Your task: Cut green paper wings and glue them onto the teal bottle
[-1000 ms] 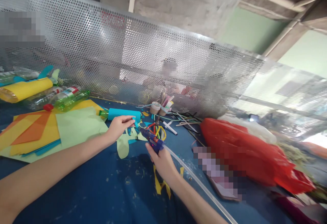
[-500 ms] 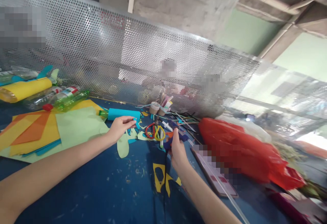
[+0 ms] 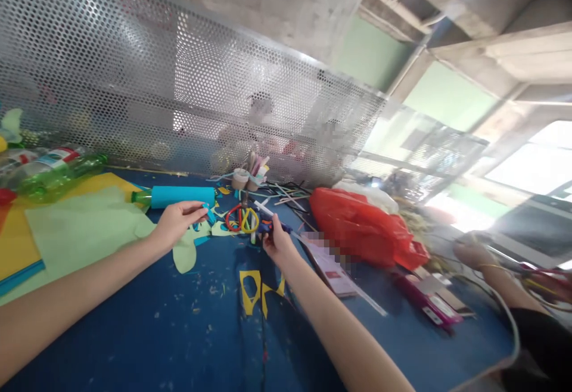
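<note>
Two bare hands work over a blue table [image 3: 201, 338] strewn with paper scraps. The left hand [image 3: 176, 223] pinches a small blue paper piece [image 3: 209, 213] between thumb and fingertips, just in front of a green bottle wrapped in blue paper [image 3: 183, 196]. The right hand [image 3: 280, 246], to its right and apart from it, grasps a blue and orange glue gun [image 3: 266, 226], partly hidden by the fingers; a long clear glue stick [image 3: 372, 301] trails behind. Good handling, I judge, would mean gripping the paper lightly by its edge, pointing the nozzle away from skin, and steering the stick clear of clutter. Counted: one paper piece in hand, one glue gun, one wrapped bottle, one red plastic bag [image 3: 357, 225], one purple box [image 3: 429, 305], two small cups [image 3: 240, 179] holding sticks or pens, at least two yellow paper offcuts [image 3: 244, 304], and two handle loops, one red [image 3: 227, 220], one yellow [image 3: 257, 221], perhaps scissors. Another person's arm [image 3: 485, 267] shows at far right.
</note>
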### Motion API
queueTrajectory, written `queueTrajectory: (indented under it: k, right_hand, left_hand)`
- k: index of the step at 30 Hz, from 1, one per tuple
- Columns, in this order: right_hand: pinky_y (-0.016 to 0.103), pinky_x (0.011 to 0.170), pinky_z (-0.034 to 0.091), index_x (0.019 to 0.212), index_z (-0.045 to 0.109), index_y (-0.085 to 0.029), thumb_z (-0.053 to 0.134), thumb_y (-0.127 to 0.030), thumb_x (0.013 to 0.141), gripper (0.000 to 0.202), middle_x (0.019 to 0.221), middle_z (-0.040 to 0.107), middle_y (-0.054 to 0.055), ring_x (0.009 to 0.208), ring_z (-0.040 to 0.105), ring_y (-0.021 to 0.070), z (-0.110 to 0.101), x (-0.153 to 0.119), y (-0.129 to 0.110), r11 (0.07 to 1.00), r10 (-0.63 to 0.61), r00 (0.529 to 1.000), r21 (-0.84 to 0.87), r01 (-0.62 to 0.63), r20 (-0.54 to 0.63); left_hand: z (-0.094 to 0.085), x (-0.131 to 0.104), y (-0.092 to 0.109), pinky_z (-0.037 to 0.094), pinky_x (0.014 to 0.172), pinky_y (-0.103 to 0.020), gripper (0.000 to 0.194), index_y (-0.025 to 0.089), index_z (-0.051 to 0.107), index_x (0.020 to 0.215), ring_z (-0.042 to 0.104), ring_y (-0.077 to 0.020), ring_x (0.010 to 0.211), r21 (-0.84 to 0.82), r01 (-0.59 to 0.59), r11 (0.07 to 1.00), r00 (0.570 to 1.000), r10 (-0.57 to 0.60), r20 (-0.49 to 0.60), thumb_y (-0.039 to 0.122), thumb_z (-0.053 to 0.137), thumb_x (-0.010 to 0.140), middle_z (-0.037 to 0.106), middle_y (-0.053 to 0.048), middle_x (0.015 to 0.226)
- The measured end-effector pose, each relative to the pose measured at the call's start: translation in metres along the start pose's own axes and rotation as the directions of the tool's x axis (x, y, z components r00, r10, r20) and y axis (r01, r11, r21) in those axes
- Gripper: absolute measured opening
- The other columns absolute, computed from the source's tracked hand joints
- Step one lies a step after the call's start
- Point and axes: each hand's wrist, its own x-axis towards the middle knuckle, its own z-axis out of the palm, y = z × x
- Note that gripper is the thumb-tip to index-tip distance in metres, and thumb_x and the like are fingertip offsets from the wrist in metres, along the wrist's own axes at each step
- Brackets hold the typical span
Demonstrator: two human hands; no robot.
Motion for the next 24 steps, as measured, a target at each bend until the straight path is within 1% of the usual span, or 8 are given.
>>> queueTrajectory:
  k: [7,11,15,17,19,21,22,24]
  right_hand:
    - [0.013,0.064,0.055,0.073,0.06,-0.015,0.061,-0.032,0.078,0.017,0.067,0.063,0.002,0.065,0.063,0.009,-0.027,-0.022,0.0,0.998,-0.042,0.988,0.049,0.035,0.146]
    - [0.016,0.075,0.054,0.074,0.061,-0.016,0.062,-0.035,0.075,0.019,0.076,0.066,0.005,0.082,0.064,0.0133,-0.048,-0.032,0.004,0.991,-0.13,0.981,0.053,0.124,0.141]
    - [0.027,0.085,0.051,0.082,0.063,-0.016,0.063,-0.042,0.07,0.028,0.093,0.067,0.009,0.097,0.062,0.0194,-0.066,-0.061,0.007,0.97,-0.162,0.976,-0.156,0.184,0.143]
    - [0.038,0.088,0.049,0.093,0.064,-0.018,0.066,-0.041,0.067,0.035,0.105,0.064,0.011,0.103,0.059,0.0252,-0.071,-0.079,0.005,0.833,-0.213,0.952,-0.469,0.294,0.218]
    - [0.043,0.098,0.039,0.095,0.064,-0.018,0.069,-0.033,0.063,0.035,0.118,0.057,0.013,0.116,0.048,0.0302,-0.067,-0.097,0.001,0.491,-0.429,0.841,-0.697,0.523,0.329]
    - [0.047,0.101,0.032,0.092,0.065,-0.017,0.063,-0.028,0.069,0.026,0.118,0.056,0.015,0.116,0.046,0.0318,-0.054,-0.109,-0.002,0.17,-0.487,0.721,-0.756,0.632,0.493]
    - [0.046,0.098,0.034,0.089,0.064,-0.017,0.06,-0.027,0.072,0.02,0.108,0.061,0.013,0.108,0.051,0.03,-0.043,-0.111,-0.003,0.084,-0.435,0.687,-0.734,0.674,0.582]
    - [0.039,0.086,0.043,0.09,0.061,-0.02,0.056,-0.029,0.077,0.016,0.09,0.063,0.007,0.09,0.058,0.0236,-0.014,-0.107,0.0,0.087,-0.347,0.632,-0.647,0.757,0.693]
  left_hand:
    - [-0.002,0.005,-0.012,0.052,0.078,-0.033,0.033,0.015,0.066,0.089,0.068,-0.0211,0.076,-0.011,-0.036,0.999,0.997,0.036,0.063,0.031,0.074,0.061,0.072,-0.005,0.081]
    - [-0.001,0.004,-0.011,0.053,0.078,-0.033,0.034,0.015,0.066,0.088,0.068,-0.0214,0.075,-0.011,-0.027,1.0,0.998,0.027,0.055,0.031,0.074,0.059,0.072,-0.004,0.081]
    - [-0.001,0.005,-0.01,0.052,0.078,-0.034,0.035,0.015,0.066,0.087,0.068,-0.0214,0.075,-0.012,-0.031,0.999,0.998,0.032,0.051,0.032,0.075,0.058,0.072,-0.004,0.079]
    - [-0.001,0.006,-0.011,0.052,0.079,-0.035,0.035,0.015,0.066,0.086,0.068,-0.0217,0.075,-0.019,-0.034,0.999,0.998,0.035,0.052,0.033,0.075,0.057,0.072,-0.004,0.079]
    - [0.0,0.007,-0.012,0.052,0.079,-0.035,0.036,0.015,0.066,0.086,0.068,-0.022,0.075,-0.02,-0.032,0.999,0.998,0.033,0.052,0.034,0.076,0.057,0.072,-0.005,0.079]
    - [0.002,0.007,-0.013,0.053,0.078,-0.035,0.039,0.014,0.066,0.086,0.067,-0.022,0.075,-0.021,-0.021,1.0,0.999,0.022,0.05,0.036,0.076,0.055,0.072,-0.005,0.079]
    - [0.003,0.007,-0.014,0.052,0.079,-0.036,0.04,0.014,0.066,0.086,0.067,-0.0219,0.075,-0.025,-0.017,1.0,0.999,0.018,0.05,0.037,0.077,0.055,0.071,-0.005,0.079]
    - [0.005,0.006,-0.017,0.052,0.079,-0.036,0.043,0.013,0.065,0.087,0.067,-0.0216,0.075,-0.04,-0.019,0.999,0.998,0.022,0.058,0.038,0.077,0.054,0.071,-0.005,0.079]
